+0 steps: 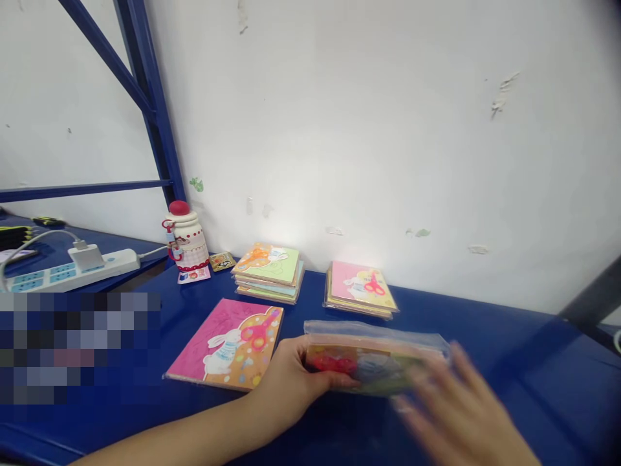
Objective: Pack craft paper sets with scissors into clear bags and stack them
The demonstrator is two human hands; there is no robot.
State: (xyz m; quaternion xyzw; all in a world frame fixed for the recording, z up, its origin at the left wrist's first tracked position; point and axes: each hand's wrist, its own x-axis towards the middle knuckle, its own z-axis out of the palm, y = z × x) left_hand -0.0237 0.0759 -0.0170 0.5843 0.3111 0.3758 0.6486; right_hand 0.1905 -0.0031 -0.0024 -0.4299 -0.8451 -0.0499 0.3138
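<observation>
Left hand (286,378): closed on plastic-wrapped craft book (373,359) | right hand (460,414): open, blurred, contact unclear | book: held just above blue surface (514,349), beside pink rabbit book (223,343)

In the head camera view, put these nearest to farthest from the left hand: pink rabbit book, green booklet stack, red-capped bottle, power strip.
1. Pink rabbit book, just left of the left hand.
2. Green booklet stack, ahead by the wall.
3. Red-capped bottle, farther left by the wall.
4. Power strip, far left.
</observation>
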